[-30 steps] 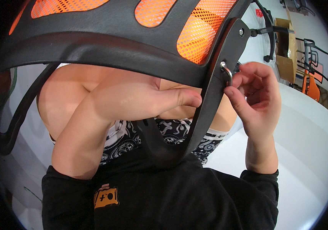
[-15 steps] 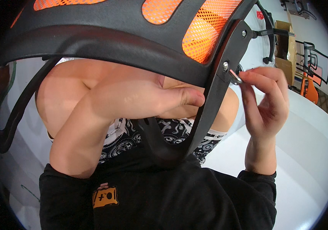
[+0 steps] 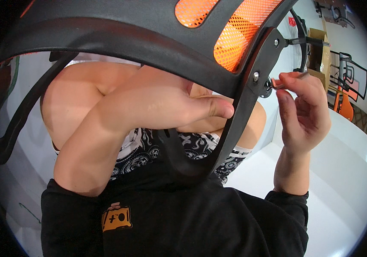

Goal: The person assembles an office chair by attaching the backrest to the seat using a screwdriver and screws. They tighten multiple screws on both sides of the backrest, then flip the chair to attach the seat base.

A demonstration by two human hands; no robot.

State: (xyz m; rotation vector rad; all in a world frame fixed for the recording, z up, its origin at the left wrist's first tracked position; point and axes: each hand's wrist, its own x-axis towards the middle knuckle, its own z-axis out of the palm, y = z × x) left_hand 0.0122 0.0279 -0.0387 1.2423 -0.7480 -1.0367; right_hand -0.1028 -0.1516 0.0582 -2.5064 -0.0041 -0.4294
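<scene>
A black chair back [image 3: 119, 40] with orange mesh [image 3: 239, 36] lies tilted across my lap. A curved black armrest [image 3: 224, 139] joins its right side at a flat bracket with two silver bolts [image 3: 256, 77]. My left hand [image 3: 192, 107] reaches under the frame's lower edge, its thumb against the armrest; its other fingers are mostly hidden. My right hand [image 3: 305, 107] is just right of the bracket, thumb and fingers closed on a small thin metal hex key [image 3: 279, 83], partly hidden and blurred. Beside its tip, a dark round part [image 3: 266, 87] shows behind the bracket.
The other armrest [image 3: 16, 115] curves down at the left. Beyond the chair back stand an open cardboard box [image 3: 318, 51], a black chair frame [image 3: 348, 70] and an orange chair part [image 3: 344, 105]. A white surface [image 3: 338, 184] curves along my right.
The chair back has shifted slightly right and down. My right hand has moved a little right, and the hex key has turned in its fingers. My left hand moved slightly right with the armrest.
</scene>
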